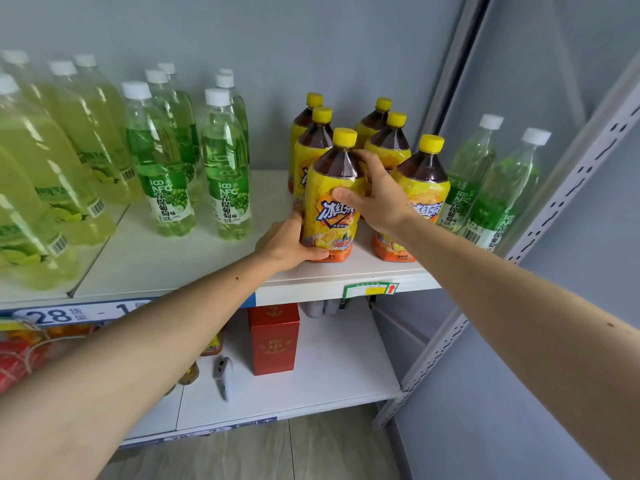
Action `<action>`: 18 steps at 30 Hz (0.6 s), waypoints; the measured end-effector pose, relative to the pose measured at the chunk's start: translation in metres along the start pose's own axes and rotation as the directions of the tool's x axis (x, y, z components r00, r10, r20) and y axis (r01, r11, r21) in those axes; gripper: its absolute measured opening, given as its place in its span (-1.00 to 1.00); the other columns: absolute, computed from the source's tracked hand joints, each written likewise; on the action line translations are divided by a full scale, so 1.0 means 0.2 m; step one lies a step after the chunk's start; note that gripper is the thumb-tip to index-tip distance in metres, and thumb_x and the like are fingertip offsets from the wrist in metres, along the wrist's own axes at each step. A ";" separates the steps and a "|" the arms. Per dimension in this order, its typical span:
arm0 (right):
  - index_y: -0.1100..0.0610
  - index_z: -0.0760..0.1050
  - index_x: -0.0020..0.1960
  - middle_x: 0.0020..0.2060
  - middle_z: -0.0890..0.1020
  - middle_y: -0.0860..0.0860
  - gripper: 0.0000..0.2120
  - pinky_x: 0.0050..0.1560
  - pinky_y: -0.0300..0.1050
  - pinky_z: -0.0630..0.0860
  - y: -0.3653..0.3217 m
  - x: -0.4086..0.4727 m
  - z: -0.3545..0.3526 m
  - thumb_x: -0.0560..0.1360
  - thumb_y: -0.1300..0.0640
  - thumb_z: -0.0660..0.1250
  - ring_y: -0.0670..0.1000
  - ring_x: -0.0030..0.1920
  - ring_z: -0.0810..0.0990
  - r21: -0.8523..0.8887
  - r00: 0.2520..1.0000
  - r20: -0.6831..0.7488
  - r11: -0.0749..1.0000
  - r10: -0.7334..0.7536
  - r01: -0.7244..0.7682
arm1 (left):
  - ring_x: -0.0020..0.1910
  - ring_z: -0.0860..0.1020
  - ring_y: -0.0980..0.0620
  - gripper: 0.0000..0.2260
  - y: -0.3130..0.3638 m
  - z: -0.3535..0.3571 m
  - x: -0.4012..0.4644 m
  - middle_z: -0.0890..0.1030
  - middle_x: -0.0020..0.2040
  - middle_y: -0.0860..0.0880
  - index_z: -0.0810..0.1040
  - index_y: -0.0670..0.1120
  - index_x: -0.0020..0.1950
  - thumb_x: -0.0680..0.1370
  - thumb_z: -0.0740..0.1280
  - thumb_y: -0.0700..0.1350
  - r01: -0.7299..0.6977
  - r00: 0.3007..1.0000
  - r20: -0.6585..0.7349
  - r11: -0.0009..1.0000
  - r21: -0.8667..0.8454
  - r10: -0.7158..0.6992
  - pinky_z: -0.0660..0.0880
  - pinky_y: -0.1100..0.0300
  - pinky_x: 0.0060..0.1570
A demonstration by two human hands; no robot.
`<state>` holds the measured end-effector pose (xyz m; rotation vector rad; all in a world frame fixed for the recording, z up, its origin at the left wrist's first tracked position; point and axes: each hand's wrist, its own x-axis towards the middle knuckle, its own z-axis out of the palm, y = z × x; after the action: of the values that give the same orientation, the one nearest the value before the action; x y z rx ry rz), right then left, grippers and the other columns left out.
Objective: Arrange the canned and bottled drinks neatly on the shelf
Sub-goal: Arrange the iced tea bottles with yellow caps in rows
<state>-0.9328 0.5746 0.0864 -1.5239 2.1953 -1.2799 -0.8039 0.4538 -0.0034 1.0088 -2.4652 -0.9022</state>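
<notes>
The front iced tea bottle (330, 199), yellow-capped with a yellow label, is held between both hands at the near edge of the upper shelf (173, 258). It stands upright on the shelf board. The left hand (289, 242) is wrapped around its lower left side, thumb laid across the base of the label. The right hand (375, 194) is curled over its upper right shoulder, thumb pressed on the label front, fingers hidden behind the neck.

Just to the right, a second iced tea bottle (420, 188) is seen standing at the front, close beside the right wrist. Four more iced tea bottles (349, 133) are lined up behind in two rows running to the far wall.

To the far right, two green grape drink bottles (491, 181) are stood against the shelf upright (568, 188). To the left, well apart from the hands, more green grape bottles (194, 157) are grouped, and further left pale lime drink bottles (59, 161) are ranked to the frame edge.

On the lower shelf, a red box (273, 339) is seen beneath the held bottle, and a green and yellow price tag (370, 290) is fixed to the upper shelf's front edge.
</notes>
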 end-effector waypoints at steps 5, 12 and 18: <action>0.06 0.19 0.51 0.28 0.54 0.03 -0.29 0.24 -0.05 0.50 -0.01 -0.04 -0.07 0.47 -0.05 0.44 0.02 0.22 0.54 -0.012 0.998 -0.019 0.998 0.054 -0.055 | 0.06 0.60 -0.16 -0.47 0.10 -0.01 -0.12 0.63 0.08 -0.11 0.45 -0.08 0.03 0.33 0.46 0.29 0.091 0.990 -0.130 0.953 0.290 -0.055 0.41 0.12 -0.22; 0.14 0.55 0.12 -0.02 0.66 0.00 -0.68 0.02 -0.21 0.56 0.07 -0.17 -0.28 0.40 0.10 0.50 -0.14 -0.11 0.60 -0.015 0.881 -0.470 0.999 -0.048 0.046 | -0.19 0.57 -0.10 -0.49 0.25 0.10 -0.22 0.60 -0.22 -0.06 0.46 -0.09 -0.39 0.36 0.39 0.36 0.081 0.997 -0.037 0.963 0.258 -0.074 0.38 0.18 -0.28; 0.12 0.33 0.38 0.30 0.42 0.05 -0.24 0.32 -0.07 0.39 0.24 -0.13 -0.39 0.32 -0.11 0.56 0.04 0.30 0.42 -0.077 0.883 -0.454 0.982 0.118 -0.171 | 0.01 0.60 -0.05 -0.54 0.46 0.26 -0.15 0.65 0.02 -0.07 0.59 -0.09 0.10 0.39 0.47 0.21 -0.097 0.995 0.000 0.995 -0.005 0.097 0.55 0.05 0.02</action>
<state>-0.9987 0.6433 0.0906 -1.1509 2.6450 -1.6094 -0.8568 0.5481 0.0162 0.8795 -2.4870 -0.8774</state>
